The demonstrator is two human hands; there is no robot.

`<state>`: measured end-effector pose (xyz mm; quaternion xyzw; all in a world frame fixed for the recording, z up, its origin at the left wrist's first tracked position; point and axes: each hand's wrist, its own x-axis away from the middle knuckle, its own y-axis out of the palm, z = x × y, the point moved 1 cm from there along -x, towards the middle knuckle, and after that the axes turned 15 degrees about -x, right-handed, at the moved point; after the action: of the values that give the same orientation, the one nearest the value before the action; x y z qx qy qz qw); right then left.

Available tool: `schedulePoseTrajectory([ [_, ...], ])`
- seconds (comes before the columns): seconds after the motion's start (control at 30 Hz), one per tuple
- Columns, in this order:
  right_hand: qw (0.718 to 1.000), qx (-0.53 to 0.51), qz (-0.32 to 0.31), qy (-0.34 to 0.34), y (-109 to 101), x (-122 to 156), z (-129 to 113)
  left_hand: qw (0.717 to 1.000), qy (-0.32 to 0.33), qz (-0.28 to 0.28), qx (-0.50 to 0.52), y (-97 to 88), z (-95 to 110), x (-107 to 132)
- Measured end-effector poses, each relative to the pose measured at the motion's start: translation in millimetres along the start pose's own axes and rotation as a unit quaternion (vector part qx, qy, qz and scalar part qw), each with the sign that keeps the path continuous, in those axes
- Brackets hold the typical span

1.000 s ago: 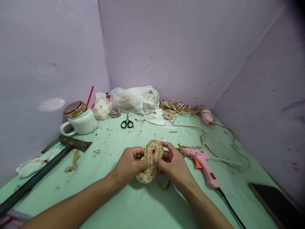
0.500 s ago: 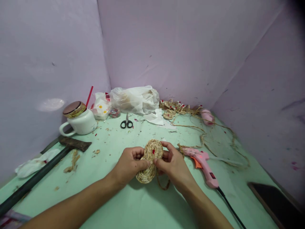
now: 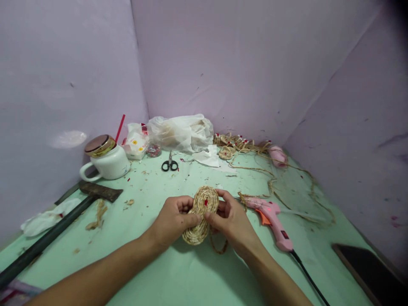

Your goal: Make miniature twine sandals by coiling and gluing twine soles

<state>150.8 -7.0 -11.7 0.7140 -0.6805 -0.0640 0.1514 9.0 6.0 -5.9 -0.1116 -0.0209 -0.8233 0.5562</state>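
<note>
A coiled piece of braided straw cord (image 3: 198,234), shaped like a figure eight with a red spot in its upper loop, is held above the table between both hands. My left hand (image 3: 174,219) pinches its left edge, thumb on the front at the narrow waist. From the right, my right hand (image 3: 230,219) grips it, thumb on the front and fingers partly hidden behind. A loose end of cord (image 3: 219,250) hangs in a loop below my right hand. Close to the right hand lies a pink glue gun (image 3: 270,214) with an orange trigger.
Left stand a white mug (image 3: 110,163) and a hammer-like tool (image 3: 100,191) with a long dark handle. Black-handled scissors (image 3: 170,165), a plastic bag (image 3: 181,131) and braided cord pieces (image 3: 227,152) lie at the back. A dark flat object (image 3: 369,272) sits front right.
</note>
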Motion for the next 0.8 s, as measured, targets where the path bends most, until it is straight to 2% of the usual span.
schedulePoseTrajectory([
  [0.27, 1.000, -0.003, 0.001, 0.008, -1, -1, -3, 0.998, -0.016, 0.012, 0.052, -1.7, -5, -2],
  [0.37, 0.999, 0.012, -0.015, 0.030, -1, 0, -5, 0.996, -0.002, 0.030, 0.086, -2.0, -5, -3],
  [0.43, 0.999, 0.032, -0.032, 0.029, -1, 0, -5, 0.995, 0.004, 0.022, 0.094, -2.6, -3, -3],
  [0.53, 0.997, 0.057, -0.057, 0.011, -3, 1, -8, 0.997, 0.014, 0.022, 0.069, -9.0, 1, -5],
  [0.63, 0.984, 0.153, -0.086, -0.008, -8, 3, -11, 0.998, 0.019, 0.060, 0.019, -23.2, 6, -8],
  [0.7, 0.959, 0.258, -0.115, -0.037, -12, 4, -13, 0.999, -0.011, 0.021, -0.029, -31.2, 9, -9],
  [0.8, 0.914, 0.373, -0.143, -0.071, -15, 5, -13, 0.987, -0.062, -0.112, -0.096, -34.3, 10, -8],
])
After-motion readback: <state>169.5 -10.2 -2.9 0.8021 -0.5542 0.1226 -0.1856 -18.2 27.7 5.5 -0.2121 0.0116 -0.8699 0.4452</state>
